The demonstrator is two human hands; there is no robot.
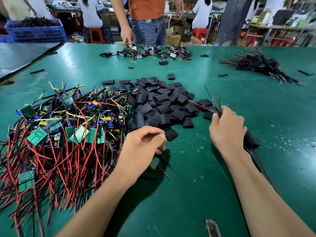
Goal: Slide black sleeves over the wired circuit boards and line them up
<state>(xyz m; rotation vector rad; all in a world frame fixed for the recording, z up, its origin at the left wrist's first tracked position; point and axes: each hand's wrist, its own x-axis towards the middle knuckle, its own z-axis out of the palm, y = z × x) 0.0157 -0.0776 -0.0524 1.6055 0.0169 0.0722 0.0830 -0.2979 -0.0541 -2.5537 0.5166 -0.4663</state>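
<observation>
A tangled pile of green wired circuit boards with red and black leads lies at the left of the green table. A heap of loose black sleeves sits in the middle. My right hand grips a sleeved board, its black sleeve showing by the wrist, and pinches its thin wires at the fingertips. My left hand hovers over the table beside a single black sleeve, fingers loosely curled and holding nothing; red and black wire ends lie under it.
A bundle of sleeved boards lies at the far right. A person in an orange shirt handles small parts at the far edge. A blue crate stands at back left. Stray sleeves dot the table.
</observation>
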